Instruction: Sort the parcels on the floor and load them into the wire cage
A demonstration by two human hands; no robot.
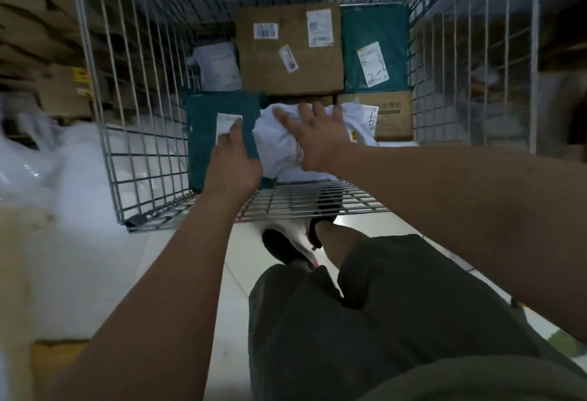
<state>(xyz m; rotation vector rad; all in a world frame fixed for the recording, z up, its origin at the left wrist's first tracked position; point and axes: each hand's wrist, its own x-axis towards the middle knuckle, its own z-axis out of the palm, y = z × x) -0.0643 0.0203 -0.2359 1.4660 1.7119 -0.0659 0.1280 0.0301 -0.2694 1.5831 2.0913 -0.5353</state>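
Note:
I lean over the wire cage [139, 178], both arms reaching inside. My left hand [233, 159] grips the near right edge of a teal mailer [203, 133] with a white label, lying at the cage's left. My right hand [313, 136] lies with fingers spread on a white plastic parcel [273, 143] in the middle. Behind them sit a large brown carton [286, 67], a second teal mailer [374, 47] at the back right, a small brown box [394, 114] at the right, and a grey-white bag [219, 67] at the back left.
White plastic bags [63, 178] lie on the floor left of the cage. Stacked cardboard boxes [47, 51] stand behind on the left. My legs and a black-and-white shoe [286, 241] are on the pale tiled floor below the cage's lowered front panel.

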